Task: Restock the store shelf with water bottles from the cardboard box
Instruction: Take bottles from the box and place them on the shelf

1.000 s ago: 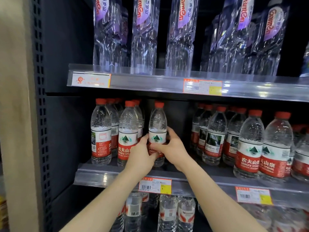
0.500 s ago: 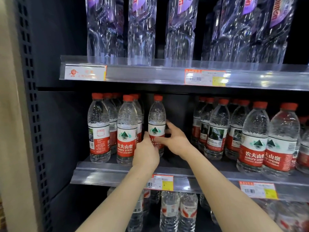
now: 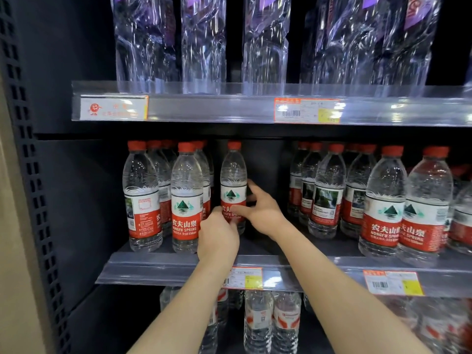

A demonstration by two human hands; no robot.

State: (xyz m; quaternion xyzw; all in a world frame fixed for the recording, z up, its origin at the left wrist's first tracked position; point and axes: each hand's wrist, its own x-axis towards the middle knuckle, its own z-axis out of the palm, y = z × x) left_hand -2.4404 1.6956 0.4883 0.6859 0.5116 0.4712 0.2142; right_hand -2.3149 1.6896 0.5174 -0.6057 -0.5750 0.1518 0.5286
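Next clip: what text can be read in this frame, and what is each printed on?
"农夫山泉": red label of the front shelf bottle.
"NONGFU SPRING": same label; also on the held bottle, partly hidden by the left hand and right hand.
Fine print on that label: too small.
Price tags: blurred, unreadable.
Purple labels, upper row: cut off, unreadable.

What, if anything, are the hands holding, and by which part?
The left hand and right hand both grip one upright water bottle by its red-and-white label band.
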